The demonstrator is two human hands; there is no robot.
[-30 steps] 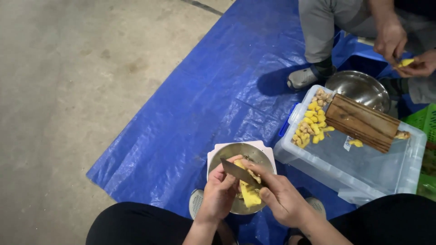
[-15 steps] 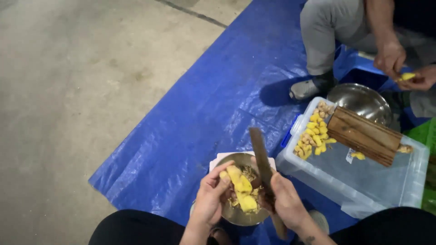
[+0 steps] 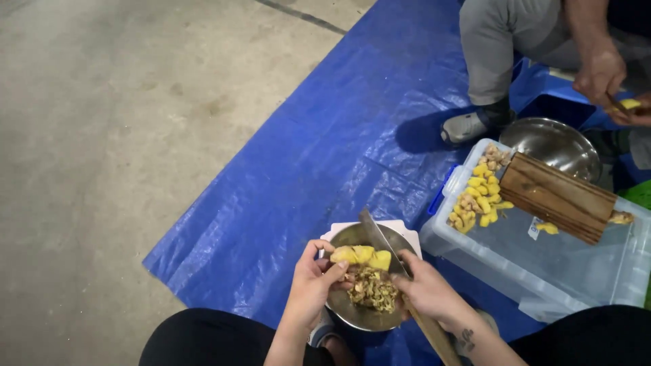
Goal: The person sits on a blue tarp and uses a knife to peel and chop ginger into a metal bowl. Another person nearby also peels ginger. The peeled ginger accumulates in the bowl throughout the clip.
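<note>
Concrete floor (image 3: pixel 135 135) w/ blue tarp (image 3: pixel 325 163); hands clamped: left hand (image 3: pixel 313 285) on yellow piece (image 3: pixel 361 255), right hand (image 3: pixel 428 290) on knife (image 3: pixel 381 237).

Left hand (image 3: pixel 313 285) curled with the thumb pressed forward; right hand (image 3: pixel 428 291) is clenched (knuckles up), just beside those fingertips.

My single head-mounted view looks steeply down, close over my lap, across the blue tarp (image 3: pixel 305 169) ahead.

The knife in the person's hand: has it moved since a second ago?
Yes. The knife lay flat across the metal bowl a second ago; now the right hand holds it with the blade pointing away over the bowl's far rim.
</note>
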